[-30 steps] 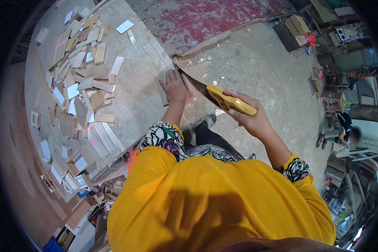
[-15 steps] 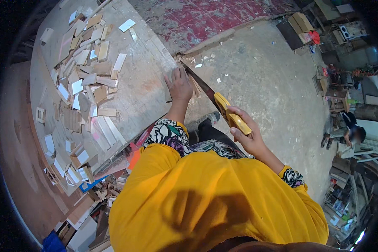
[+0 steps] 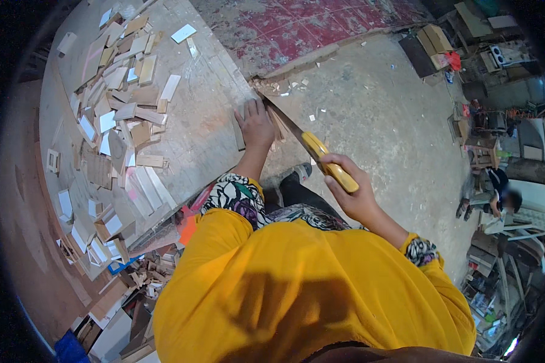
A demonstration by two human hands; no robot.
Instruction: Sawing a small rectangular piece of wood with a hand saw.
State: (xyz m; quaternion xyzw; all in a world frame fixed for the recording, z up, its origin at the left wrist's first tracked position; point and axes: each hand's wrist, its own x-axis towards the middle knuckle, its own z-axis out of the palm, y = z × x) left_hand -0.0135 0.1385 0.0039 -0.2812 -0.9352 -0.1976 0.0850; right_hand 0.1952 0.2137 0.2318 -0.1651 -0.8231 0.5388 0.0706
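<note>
My left hand (image 3: 255, 124) lies flat, fingers spread, on a thin wood strip (image 3: 239, 130) at the edge of the big worktable (image 3: 206, 121). My right hand (image 3: 350, 192) grips the yellow handle of a hand saw (image 3: 321, 158). Its dark blade runs up and left to the table edge just right of my left hand, next to the overhanging end of the wood (image 3: 278, 124).
Many small cut wood blocks and white-faced pieces (image 3: 118, 115) cover the left half of the table. Offcuts lie piled below the table (image 3: 145, 278). A dusty concrete floor (image 3: 375, 103) spreads to the right, with a seated person (image 3: 496, 193) and clutter at the far right.
The saw has moved forward and down along the table edge, from raised and nearly level a second ago. My left hand stays pressed on the wood.
</note>
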